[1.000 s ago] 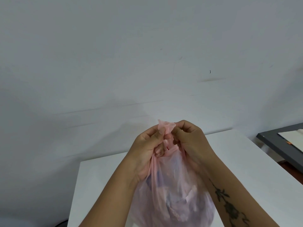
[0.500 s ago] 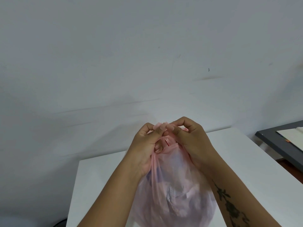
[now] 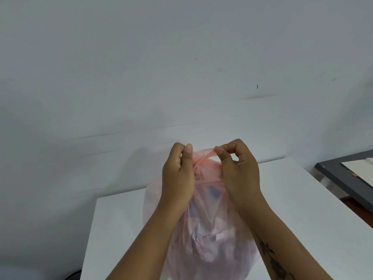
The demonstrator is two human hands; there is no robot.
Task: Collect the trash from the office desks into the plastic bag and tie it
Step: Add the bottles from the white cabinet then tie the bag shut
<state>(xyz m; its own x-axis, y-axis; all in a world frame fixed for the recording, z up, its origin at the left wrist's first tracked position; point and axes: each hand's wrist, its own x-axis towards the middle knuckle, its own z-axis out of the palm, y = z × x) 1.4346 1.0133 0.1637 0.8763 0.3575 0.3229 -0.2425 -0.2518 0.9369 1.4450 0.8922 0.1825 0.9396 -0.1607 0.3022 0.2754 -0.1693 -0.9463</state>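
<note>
Fingers [image 3: 188, 152] of both hands pinch the thin, translucent pink plastic bag's [image 3: 203, 229] twisted neck.

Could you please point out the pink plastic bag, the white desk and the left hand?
pink plastic bag [image 3: 210, 245], head view, its bulging body.
white desk [image 3: 298, 199], head view, bare top.
left hand [image 3: 178, 178], head view, its back.

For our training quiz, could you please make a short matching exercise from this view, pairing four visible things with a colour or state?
Things:
1. plastic bag
2. near desk
3. far desk
4. right forearm

Descriptions:
a. dark grey
b. tattooed
c. translucent pink, neck pinched by the left hand and the right hand
d. white

Pairs: 1-c, 2-d, 3-a, 4-b
</note>
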